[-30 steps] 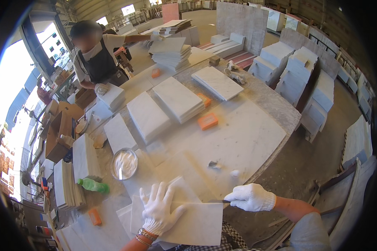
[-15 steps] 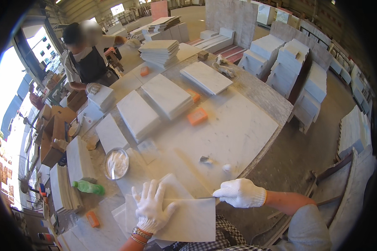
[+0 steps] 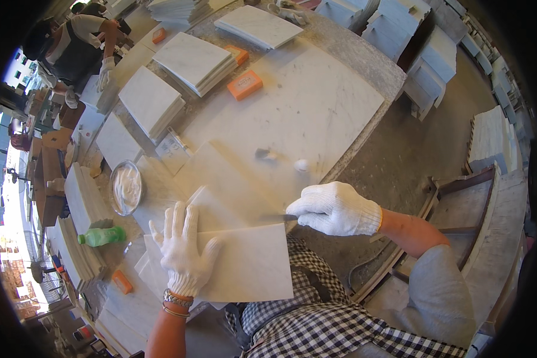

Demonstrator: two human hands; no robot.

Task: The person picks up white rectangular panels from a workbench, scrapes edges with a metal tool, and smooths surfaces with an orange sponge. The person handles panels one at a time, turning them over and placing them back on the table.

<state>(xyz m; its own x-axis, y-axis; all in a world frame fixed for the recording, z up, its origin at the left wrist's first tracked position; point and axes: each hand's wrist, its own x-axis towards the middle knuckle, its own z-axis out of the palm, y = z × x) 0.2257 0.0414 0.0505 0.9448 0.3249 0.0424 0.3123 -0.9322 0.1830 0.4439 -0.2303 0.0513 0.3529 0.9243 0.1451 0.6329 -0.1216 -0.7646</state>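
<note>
A person's two gloved hands meet over one pale marble tile [image 3: 250, 262] at the bottom centre of the frame. The left hand [image 3: 185, 250], fingers spread and palm down, lies flat on the tile, gripping nothing; the right hand [image 3: 335, 209], fingers curled closed, holds one thin dark blade [image 3: 274, 218] by the tile's upper right corner. Whether blade and tile touch cannot be told. On the worktop [image 3: 358, 65], one bowl [image 3: 124, 212] of white paste [image 3: 127, 185] sits left of centre, above one green bottle [image 3: 102, 235] on its side. Four orange blocks [image 3: 244, 85] show: two upper centre, one upper left, one lower left. One co-worker [image 3: 74, 56] stands upper left.
</note>
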